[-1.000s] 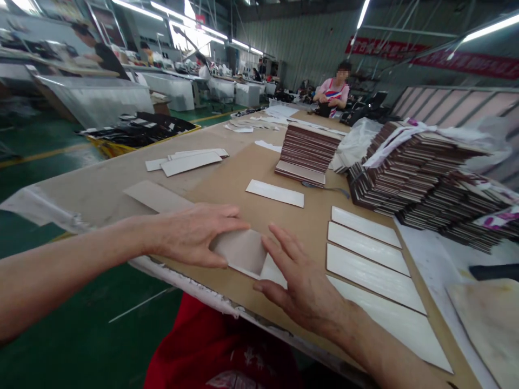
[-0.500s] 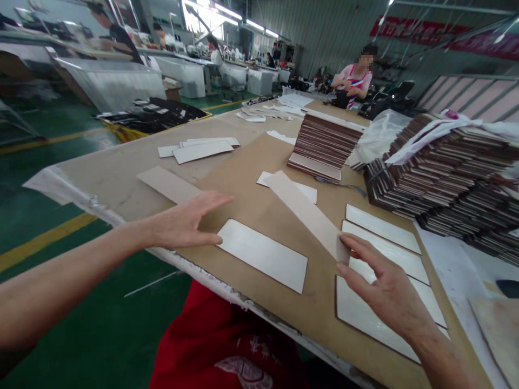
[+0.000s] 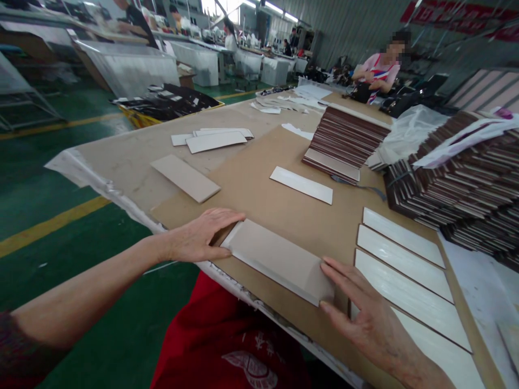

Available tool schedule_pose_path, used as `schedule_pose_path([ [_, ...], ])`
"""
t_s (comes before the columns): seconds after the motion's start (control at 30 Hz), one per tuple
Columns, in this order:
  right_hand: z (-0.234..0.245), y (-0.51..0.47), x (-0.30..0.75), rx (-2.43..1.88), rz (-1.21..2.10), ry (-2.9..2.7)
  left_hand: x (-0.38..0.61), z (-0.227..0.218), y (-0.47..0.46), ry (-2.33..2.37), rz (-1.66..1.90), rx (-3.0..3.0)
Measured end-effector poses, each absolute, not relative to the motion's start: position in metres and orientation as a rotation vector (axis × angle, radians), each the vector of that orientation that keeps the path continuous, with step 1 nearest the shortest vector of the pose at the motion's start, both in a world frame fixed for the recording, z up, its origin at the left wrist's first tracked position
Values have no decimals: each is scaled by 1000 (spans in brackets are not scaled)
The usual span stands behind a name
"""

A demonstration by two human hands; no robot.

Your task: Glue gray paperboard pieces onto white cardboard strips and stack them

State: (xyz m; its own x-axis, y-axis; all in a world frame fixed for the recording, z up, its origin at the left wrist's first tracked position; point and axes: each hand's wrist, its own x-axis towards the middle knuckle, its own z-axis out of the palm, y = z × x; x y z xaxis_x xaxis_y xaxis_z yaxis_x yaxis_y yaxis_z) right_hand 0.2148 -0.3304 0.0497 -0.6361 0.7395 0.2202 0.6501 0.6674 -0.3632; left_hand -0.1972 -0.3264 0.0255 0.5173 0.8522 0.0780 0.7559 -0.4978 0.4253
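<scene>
A flat beige strip [image 3: 279,256] lies over the white panel at the table's near edge, nearly covering it. My left hand [image 3: 198,235] has its thumb and fingers at the two corners of the left end. At the right end, my right hand [image 3: 365,308] spans the strip's width between thumb and fingertips. To the right, several white-faced panels [image 3: 409,283] lie in a row, partly hidden by my right hand. Another beige strip [image 3: 186,178] rests beyond my left hand, and a single white panel [image 3: 302,185] lies farther back.
A leaning stack of brown-edged panels [image 3: 344,138] stands at the back, with larger stacks [image 3: 458,178] at the right. Several white strips [image 3: 217,140] lie at the back left. Brown board [image 3: 259,167] covers part of the table. A co-worker [image 3: 377,75] sits across the far end.
My right hand has brought the beige strip down and left onto the white panel. My left hand has come to the strip's left end. The whole view has shifted slightly.
</scene>
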Motion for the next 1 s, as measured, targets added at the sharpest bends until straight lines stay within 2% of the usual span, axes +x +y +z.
schedule_pose_path([
  [0.67, 42, -320, 197, -998, 279, -2636, -201, 15, -326, 1248, 626, 2500],
  [1.0, 35, -317, 200, -957, 225, -2673, -200, 16, -326, 1244, 617, 2508],
])
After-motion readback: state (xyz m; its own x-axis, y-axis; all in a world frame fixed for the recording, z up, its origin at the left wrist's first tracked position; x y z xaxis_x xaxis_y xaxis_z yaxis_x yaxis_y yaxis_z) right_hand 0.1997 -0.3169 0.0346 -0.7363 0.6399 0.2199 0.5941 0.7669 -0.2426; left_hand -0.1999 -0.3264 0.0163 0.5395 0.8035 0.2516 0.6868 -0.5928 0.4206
